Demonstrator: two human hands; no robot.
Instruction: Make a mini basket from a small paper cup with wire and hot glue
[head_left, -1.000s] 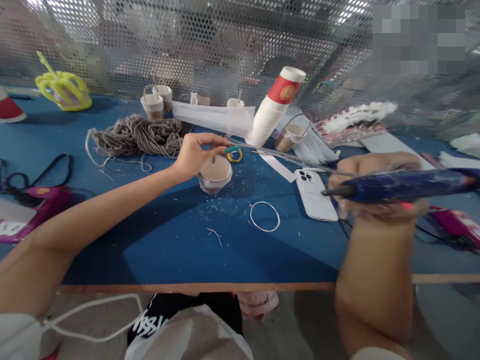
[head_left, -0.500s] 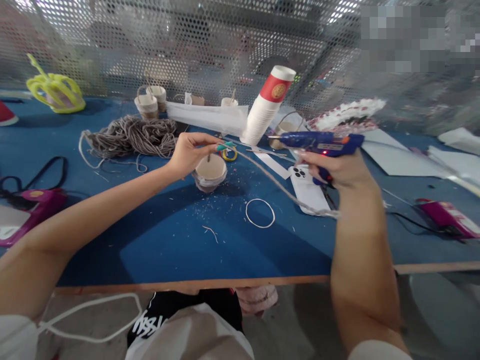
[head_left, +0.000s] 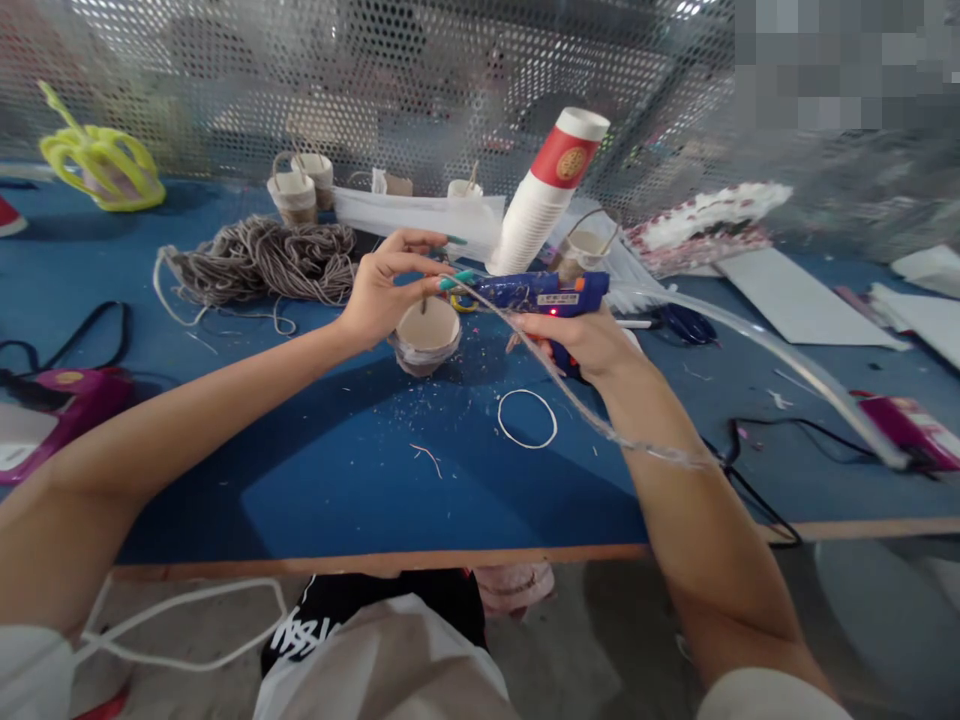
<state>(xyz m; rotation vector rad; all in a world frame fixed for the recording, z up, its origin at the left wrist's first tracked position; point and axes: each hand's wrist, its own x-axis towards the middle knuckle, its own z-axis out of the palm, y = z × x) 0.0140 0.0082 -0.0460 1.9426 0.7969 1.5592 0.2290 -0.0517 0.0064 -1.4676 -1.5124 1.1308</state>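
Between the thumb and finger of my left hand is the end of a grey cord, which slopes down to the right across my right forearm. My right hand grips a blue hot glue gun with a red light lit. Its nozzle points left and reaches the cord end by my left fingertips; whether it touches is hidden. A long clear glue stick trails from the gun's back. Just below my left hand stands a paper cup with its lower part wrapped.
A grey yarn heap lies left, with small handled cups behind. A leaning stack of paper cups stands at the back. A white ring and scraps lie in front. Black cable runs along the right.
My right hand has brought the glue gun left, from above the white phone to the cord end at my left fingers. The left hand still pinches the cord, its other fingers more spread.
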